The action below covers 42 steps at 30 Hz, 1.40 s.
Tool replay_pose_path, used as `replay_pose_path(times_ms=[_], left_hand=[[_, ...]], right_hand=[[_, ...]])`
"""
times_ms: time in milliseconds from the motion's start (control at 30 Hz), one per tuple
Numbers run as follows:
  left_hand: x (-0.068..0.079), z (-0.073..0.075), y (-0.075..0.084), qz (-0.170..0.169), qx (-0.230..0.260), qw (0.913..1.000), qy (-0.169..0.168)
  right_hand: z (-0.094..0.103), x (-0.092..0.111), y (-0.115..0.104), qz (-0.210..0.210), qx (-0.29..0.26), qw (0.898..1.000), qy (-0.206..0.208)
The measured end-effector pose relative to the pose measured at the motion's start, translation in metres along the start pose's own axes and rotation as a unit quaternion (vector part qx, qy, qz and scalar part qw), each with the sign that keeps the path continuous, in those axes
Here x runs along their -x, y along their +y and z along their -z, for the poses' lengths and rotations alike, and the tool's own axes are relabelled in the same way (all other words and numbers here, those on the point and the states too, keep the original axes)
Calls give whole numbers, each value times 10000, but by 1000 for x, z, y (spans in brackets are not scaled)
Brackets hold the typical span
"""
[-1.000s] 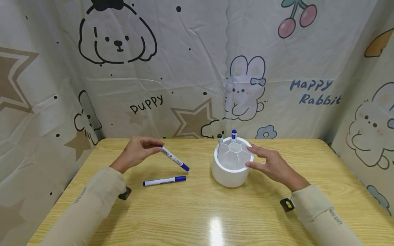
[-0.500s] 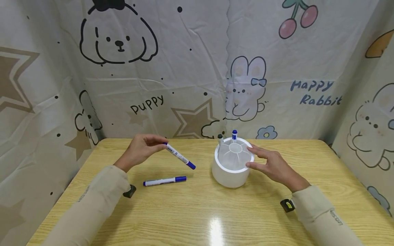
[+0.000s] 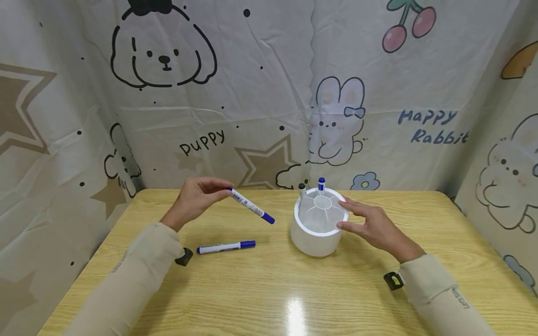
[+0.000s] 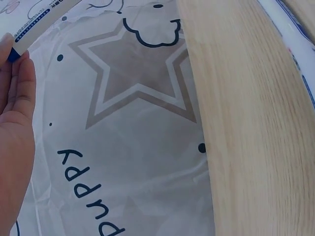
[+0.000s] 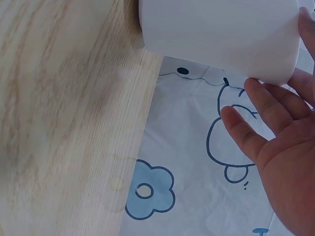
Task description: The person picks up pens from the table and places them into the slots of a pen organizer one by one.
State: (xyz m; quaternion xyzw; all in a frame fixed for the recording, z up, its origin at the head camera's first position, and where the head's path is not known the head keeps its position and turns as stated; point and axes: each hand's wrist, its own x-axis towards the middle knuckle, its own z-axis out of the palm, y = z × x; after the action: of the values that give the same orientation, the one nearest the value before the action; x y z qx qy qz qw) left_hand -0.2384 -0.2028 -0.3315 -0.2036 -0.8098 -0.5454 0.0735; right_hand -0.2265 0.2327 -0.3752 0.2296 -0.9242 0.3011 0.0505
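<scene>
My left hand (image 3: 195,200) pinches a white marker (image 3: 252,205) by its blue tail end, between thumb and fingers. The marker slants down to the right above the table, blue cap lowest. Beneath it, a similar blue-capped marker (image 3: 226,247) lies on the wood. A round white pen organizer (image 3: 315,243) with divided compartments stands to the right. My right hand (image 3: 378,228) holds its right side, thumb and fingers at the rim; in the right wrist view several fingertips (image 5: 253,86) touch or sit near its wall. A dark-capped marker (image 3: 302,190) and a blue-ended marker (image 3: 321,185) stand upright in its back compartments.
The wooden table (image 3: 260,294) has its far edge against a hanging cloth (image 3: 260,93) printed with cartoon animals. More of this cloth encloses the left and right sides.
The left hand has carried its marker to the right and slightly upward, closer to the organizer. The right hand, organizer and lying marker have stayed in place.
</scene>
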Motion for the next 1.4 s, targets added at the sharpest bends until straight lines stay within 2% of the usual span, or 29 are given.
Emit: replay_pose_path(times_ms=[167,600,967,1400], left_hand=[[-4,-3,3,-203,197,9996,54],[-10,-12,12,-462,564,9972,171],[-18,-23,14,-718,780,9943,83],[-27,-34,21,-1003,887,9908,203]], right_hand=[[0,0,2,73,33,10000,54],[-1,0,2,50,6,10000,34],[0,0,3,13,0,10000,31],[0,0,3,14,-46,10000,34]])
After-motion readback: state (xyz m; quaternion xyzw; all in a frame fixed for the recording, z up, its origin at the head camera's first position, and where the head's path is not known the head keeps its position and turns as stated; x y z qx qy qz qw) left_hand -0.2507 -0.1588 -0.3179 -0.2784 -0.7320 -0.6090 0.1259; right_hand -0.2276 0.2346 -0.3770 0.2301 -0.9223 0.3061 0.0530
